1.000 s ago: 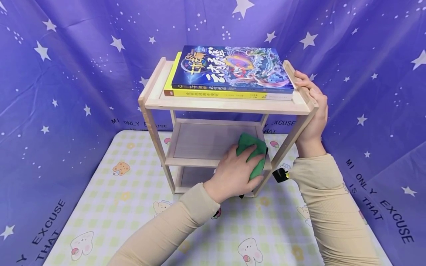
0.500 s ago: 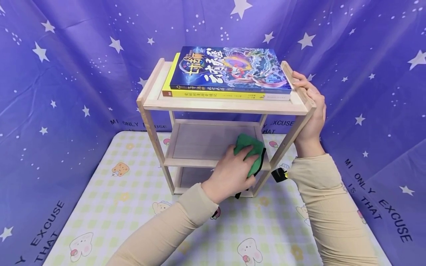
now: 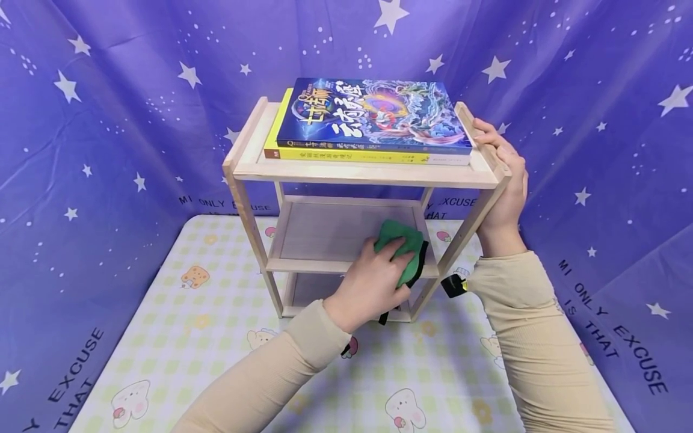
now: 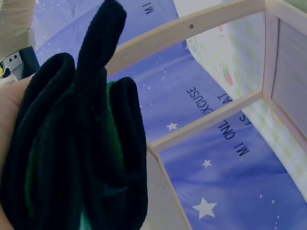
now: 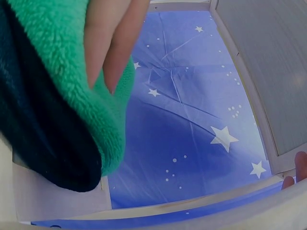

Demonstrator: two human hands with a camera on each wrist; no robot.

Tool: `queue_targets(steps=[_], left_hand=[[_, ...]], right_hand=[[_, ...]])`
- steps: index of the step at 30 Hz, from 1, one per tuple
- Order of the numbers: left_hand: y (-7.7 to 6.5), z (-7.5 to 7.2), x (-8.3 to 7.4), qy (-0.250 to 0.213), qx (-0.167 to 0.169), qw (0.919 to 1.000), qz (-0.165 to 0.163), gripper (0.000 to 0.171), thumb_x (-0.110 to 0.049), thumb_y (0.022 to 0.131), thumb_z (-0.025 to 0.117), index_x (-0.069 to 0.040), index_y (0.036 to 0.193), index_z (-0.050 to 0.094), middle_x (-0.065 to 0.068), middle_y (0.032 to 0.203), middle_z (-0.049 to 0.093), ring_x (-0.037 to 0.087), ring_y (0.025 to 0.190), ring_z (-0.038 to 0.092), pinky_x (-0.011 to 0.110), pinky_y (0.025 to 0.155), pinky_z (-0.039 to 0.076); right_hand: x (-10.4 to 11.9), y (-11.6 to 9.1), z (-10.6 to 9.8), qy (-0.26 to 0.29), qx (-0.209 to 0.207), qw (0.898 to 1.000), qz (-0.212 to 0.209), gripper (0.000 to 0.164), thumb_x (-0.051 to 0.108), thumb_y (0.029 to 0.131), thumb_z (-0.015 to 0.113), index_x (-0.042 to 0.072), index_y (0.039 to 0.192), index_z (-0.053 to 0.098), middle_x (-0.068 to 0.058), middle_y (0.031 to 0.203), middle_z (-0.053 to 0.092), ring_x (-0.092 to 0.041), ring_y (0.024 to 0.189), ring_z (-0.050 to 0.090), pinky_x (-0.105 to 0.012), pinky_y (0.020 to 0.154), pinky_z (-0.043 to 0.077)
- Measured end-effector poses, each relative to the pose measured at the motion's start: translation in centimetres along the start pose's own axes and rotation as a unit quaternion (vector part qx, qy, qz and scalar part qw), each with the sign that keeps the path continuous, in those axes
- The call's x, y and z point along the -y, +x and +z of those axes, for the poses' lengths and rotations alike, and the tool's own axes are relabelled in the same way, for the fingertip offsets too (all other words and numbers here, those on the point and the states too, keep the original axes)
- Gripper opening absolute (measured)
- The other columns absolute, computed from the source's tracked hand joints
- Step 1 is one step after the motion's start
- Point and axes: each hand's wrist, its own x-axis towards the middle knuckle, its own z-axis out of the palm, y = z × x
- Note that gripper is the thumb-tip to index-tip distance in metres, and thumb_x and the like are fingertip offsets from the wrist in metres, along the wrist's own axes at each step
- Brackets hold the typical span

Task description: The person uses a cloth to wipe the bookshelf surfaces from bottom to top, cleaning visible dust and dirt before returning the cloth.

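Note:
A light wooden three-tier shelf rack [image 3: 363, 174] stands on the table. My left hand [image 3: 370, 282] grips a folded green cloth [image 3: 391, 234] with black edging, at the right part of the middle shelf [image 3: 325, 231]. The black-edged folds of the cloth [image 4: 53, 148] fill the left of the left wrist view. Two left-hand fingers [image 5: 108, 38] press into its fluffy green side in the right wrist view. My right hand [image 3: 506, 192] holds the top right side rail, its fingers over the rail; fingertips [image 5: 301, 165] show at the right wrist view's edge.
A blue illustrated book [image 3: 379, 114] lies on a yellow book [image 3: 373, 156] on the top shelf. The bottom shelf [image 3: 314, 288] is partly hidden by my left arm. A checked cloth [image 3: 216, 361] covers the table; purple star-printed curtains [image 3: 135, 120] surround it.
My left hand has slid slightly left on the middle shelf with the green cloth, its fingers more bunched and more black edging showing. The right hand keeps its hold on the rail.

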Motion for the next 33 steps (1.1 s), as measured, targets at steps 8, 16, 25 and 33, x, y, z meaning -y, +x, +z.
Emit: queue_targets(steps=[8, 16, 25, 33], left_hand=[[-0.1, -0.4, 0.2, 0.000, 0.003, 1.0000, -0.009, 0.040, -0.026, 0.081, 0.070, -0.015, 0.119, 0.072, 0.007, 0.123, 0.069, 0.018, 0.122, 0.060, 0.046, 0.096, 0.047], [-0.3, -1.1, 1.0, -0.040, 0.040, 0.9974, -0.044, 0.039, -0.025, 0.084, 0.068, -0.014, 0.122, 0.071, 0.008, 0.127, 0.068, 0.019, 0.124, 0.059, 0.048, 0.099, 0.046], [-0.7, -1.5, 2.0, -0.088, 0.039, 0.9931, -0.067, 0.039, -0.021, 0.084, 0.067, -0.010, 0.121, 0.071, 0.012, 0.128, 0.067, 0.022, 0.125, 0.059, 0.050, 0.098, 0.045], [-0.9, -1.3, 2.3, -0.108, 0.033, 0.9902, -0.082, 0.040, -0.020, 0.083, 0.068, -0.009, 0.122, 0.071, 0.014, 0.130, 0.065, 0.023, 0.126, 0.059, 0.050, 0.098, 0.045]], right_hand=[[-0.1, 0.0, 0.2, 0.017, -0.005, 1.000, -0.002, 0.043, 0.011, 0.095, 0.032, 0.003, 0.092, 0.074, -0.018, 0.125, 0.066, -0.033, 0.133, 0.049, -0.031, 0.113, 0.034], [-0.1, 0.1, 0.2, 0.025, -0.007, 1.000, 0.000, 0.044, 0.011, 0.095, 0.030, 0.003, 0.091, 0.074, -0.015, 0.123, 0.067, -0.036, 0.134, 0.047, -0.031, 0.113, 0.034], [-0.2, 0.1, 0.1, 0.017, -0.005, 1.000, 0.003, 0.043, 0.012, 0.095, 0.032, 0.005, 0.090, 0.074, -0.012, 0.123, 0.068, -0.031, 0.133, 0.049, -0.031, 0.112, 0.034], [-0.2, 0.1, 0.0, 0.011, -0.006, 1.000, 0.000, 0.044, 0.011, 0.095, 0.031, 0.004, 0.092, 0.074, -0.012, 0.124, 0.068, -0.031, 0.133, 0.049, -0.031, 0.112, 0.034]])
